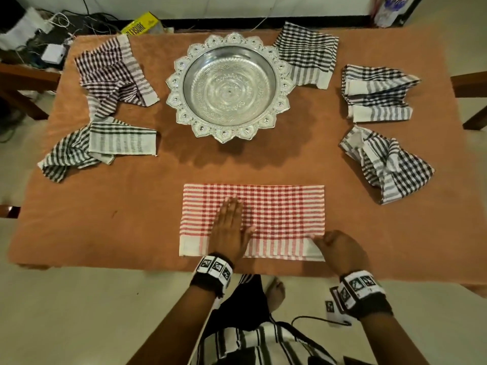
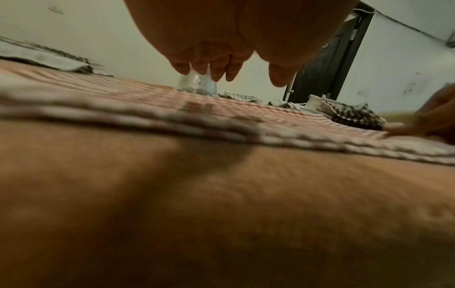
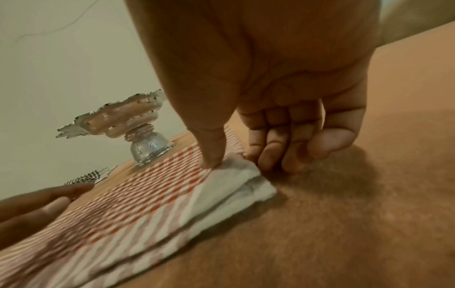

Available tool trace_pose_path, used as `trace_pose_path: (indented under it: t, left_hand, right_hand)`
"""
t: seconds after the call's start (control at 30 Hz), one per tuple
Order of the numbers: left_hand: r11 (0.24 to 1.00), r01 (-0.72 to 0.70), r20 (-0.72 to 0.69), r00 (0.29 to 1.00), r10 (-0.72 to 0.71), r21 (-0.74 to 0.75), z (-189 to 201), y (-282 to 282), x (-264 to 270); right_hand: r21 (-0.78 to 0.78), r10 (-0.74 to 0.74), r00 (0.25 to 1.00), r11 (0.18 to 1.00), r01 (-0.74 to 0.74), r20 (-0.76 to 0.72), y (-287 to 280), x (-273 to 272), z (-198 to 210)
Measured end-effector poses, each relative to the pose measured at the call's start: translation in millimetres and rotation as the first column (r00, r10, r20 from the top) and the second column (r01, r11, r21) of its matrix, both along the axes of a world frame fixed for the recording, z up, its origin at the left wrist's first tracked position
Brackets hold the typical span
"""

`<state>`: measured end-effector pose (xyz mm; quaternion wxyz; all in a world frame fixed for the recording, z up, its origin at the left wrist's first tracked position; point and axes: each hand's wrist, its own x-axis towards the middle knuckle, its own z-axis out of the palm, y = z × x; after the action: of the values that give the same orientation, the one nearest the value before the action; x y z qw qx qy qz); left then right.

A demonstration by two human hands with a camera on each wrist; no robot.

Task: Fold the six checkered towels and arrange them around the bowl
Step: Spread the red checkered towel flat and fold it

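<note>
Red checkered towel [image 1: 274, 217] lies folded at near edge of orange-covered desk [image 1: 158, 233], in front of silver pedestal bowl [image 1: 229, 86]. Left hand [image 1: 229, 227] rests flat on towel, fingers straight. Right hand [image 1: 340, 248] pinches towel's near right corner, thumb [image 3: 211, 154] pressing white border, other fingers curled at cloth edge. Five other checkered towels lie crumpled or loosely folded around bowl: two at left, three at right.
</note>
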<state>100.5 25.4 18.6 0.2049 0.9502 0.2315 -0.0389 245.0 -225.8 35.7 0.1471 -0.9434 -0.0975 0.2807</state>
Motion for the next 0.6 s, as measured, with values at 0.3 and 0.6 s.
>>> trace_pose_path:
  t: [0.3, 0.6]
  left_hand:
    - [0.997, 0.033, -0.178, 0.984, -0.02, 0.071, -26.1, -25.5, 11.8]
    - [0.994, 0.05, -0.148, 0.988, -0.036, 0.094, -24.5, -27.3, 10.7]
  right_hand:
    - [0.339, -0.442, 0.878, 0.81, 0.478, -0.183, 19.5, -17.8, 7.7]
    - [0.354, -0.478, 0.756, 0.682, 0.64, -0.447, 29.9, -2.8, 13.4]
